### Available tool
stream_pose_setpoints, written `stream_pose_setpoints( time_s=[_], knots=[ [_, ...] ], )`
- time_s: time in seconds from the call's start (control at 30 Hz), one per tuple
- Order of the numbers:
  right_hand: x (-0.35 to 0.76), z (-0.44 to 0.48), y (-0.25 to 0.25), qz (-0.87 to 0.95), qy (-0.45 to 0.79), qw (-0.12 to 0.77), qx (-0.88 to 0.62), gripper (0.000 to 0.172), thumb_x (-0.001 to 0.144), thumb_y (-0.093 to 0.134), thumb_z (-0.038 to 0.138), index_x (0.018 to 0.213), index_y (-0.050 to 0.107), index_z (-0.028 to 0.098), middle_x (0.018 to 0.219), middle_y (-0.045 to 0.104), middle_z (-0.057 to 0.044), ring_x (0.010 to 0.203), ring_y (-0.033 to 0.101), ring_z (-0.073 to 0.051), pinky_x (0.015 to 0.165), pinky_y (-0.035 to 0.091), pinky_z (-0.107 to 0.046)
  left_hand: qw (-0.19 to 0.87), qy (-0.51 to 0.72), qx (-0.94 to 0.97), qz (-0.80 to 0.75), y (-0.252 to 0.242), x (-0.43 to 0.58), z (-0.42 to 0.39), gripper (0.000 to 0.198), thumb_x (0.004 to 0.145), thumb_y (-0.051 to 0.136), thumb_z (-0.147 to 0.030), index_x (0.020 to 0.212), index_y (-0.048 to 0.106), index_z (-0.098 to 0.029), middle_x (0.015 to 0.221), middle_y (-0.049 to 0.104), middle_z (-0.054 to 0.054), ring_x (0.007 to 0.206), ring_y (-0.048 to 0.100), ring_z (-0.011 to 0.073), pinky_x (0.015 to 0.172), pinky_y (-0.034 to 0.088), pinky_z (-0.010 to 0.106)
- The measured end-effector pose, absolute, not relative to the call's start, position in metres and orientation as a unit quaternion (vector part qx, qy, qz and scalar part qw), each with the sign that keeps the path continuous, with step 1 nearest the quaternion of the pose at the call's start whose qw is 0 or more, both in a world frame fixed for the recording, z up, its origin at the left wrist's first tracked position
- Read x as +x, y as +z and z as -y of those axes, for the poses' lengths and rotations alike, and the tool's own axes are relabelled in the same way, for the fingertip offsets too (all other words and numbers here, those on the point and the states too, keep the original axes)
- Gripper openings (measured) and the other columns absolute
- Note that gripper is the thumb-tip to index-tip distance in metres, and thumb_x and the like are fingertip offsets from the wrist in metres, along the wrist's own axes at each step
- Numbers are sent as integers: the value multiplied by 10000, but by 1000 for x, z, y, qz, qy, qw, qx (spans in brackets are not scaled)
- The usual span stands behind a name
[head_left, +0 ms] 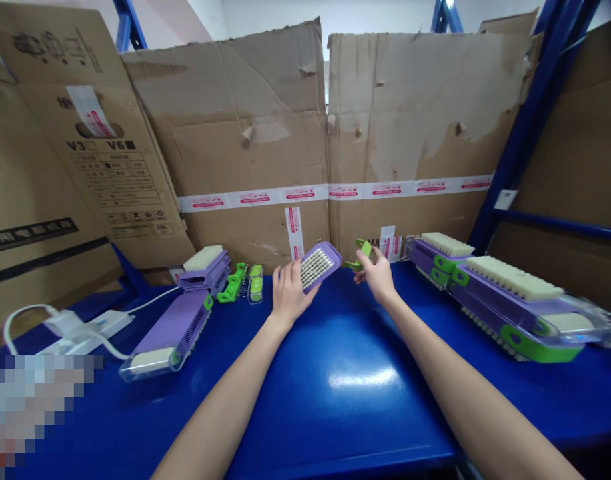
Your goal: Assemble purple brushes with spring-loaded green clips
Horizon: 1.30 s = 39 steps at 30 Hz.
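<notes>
My left hand [289,293] is closed on a purple brush head [319,265], tilted so that its pale studded face points toward me. Close by on the right, my right hand [378,276] pinches a small green plastic bracket [364,252] between thumb and fingers. A gap separates the bracket from the brush head. Left of my left hand lie green clip strips [230,288] and a clear-cased green piece [256,287].
Purple devices with cream pads [515,277] stand at the right. Another purple device [172,323] lies at the left, near a white power strip [88,333] with cables. Cardboard panels [255,147] rise behind the blue table [335,420]. Blue posts [520,127] flank it.
</notes>
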State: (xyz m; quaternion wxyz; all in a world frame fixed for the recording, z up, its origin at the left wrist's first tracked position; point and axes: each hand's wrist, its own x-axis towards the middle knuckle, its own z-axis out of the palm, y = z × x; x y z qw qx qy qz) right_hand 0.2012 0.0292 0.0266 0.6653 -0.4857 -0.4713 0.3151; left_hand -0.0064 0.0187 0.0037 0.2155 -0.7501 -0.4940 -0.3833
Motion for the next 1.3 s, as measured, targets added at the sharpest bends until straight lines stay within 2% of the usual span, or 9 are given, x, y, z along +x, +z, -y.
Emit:
stream_pose_setpoints(
  time_s=[0.07, 0.13, 0.27, 0.33, 0.57, 0.77, 0.97, 1.13, 1.3],
  knots=[
    [194, -26, 25, 512, 293, 635, -499, 770, 775, 545, 509, 1389, 353, 87, 495, 571, 24, 354, 520, -172, 383, 448, -303, 205, -400, -741, 498, 3, -7, -19, 628, 826, 528, -488, 1299, 390, -99, 1204, 561, 194, 1130, 519, 296, 1020, 326, 433],
    [185, -24, 23, 555, 248, 617, -500, 720, 816, 476, 533, 1390, 383, 110, 601, 638, -28, 434, 578, -193, 467, 494, -338, 198, -410, -747, 484, 2, -7, -20, 634, 814, 550, -484, 1290, 385, -98, 1188, 563, 194, 1125, 522, 294, 992, 358, 422],
    [176, -19, 19, 590, 91, 627, -500, 560, 873, 377, 511, 1277, 519, 150, 992, 697, -119, 882, 666, -268, 768, 521, -386, 195, -431, -760, 445, -4, -4, -21, 649, 777, 609, -460, 1271, 375, -111, 1143, 578, 178, 1074, 551, 294, 919, 431, 414],
    [176, -17, 17, 594, 29, 625, -506, 511, 882, 363, 481, 1238, 540, 161, 1072, 680, -126, 966, 646, -281, 815, 501, -391, 191, -442, -768, 422, -7, -2, -21, 655, 759, 635, -443, 1269, 369, -130, 1139, 582, 159, 1051, 565, 285, 897, 457, 403],
    [183, -13, 15, 626, -35, 594, -504, 411, 862, 374, 444, 1086, 567, 158, 873, 696, -109, 758, 655, -260, 687, 498, -361, 188, -434, -801, 368, -7, 0, -17, 642, 745, 646, -388, 1274, 358, -167, 1148, 586, 135, 1066, 567, 275, 922, 442, 423],
    [176, -4, 15, 694, -63, 576, -426, 399, 862, 404, 378, 1178, 493, 152, 984, 683, -120, 767, 664, -238, 697, 521, -353, 247, -468, -762, 374, 2, 13, -4, 696, 723, 648, -463, 1273, 381, -130, 1123, 614, 158, 1038, 586, 292, 1036, 293, 506],
    [170, 1, 11, 752, -86, 542, -366, 461, 891, 389, 339, 1296, 438, 124, 1166, 640, -161, 988, 656, -256, 841, 528, -369, 244, -501, -752, 352, 8, 21, 1, 561, 723, 636, -383, 1193, 454, -138, 1075, 629, 147, 1002, 589, 277, 916, 406, 415],
    [168, -1, 9, 741, -92, 552, -370, 441, 912, 358, 349, 1274, 477, 127, 1175, 637, -156, 1020, 644, -255, 875, 523, -385, 223, -499, -761, 351, 9, 19, -3, 525, 687, 658, -370, 1131, 486, -147, 1013, 638, 127, 934, 599, 273, 810, 462, 377],
    [165, 0, 14, 733, -64, 540, -409, 442, 936, 316, 356, 1267, 493, 124, 1153, 640, -158, 1013, 639, -262, 873, 518, -394, 190, -508, -768, 340, 9, 19, -6, 621, 655, 680, -337, 1201, 447, -154, 1028, 627, 121, 938, 607, 266, 834, 482, 387]
  ],
)
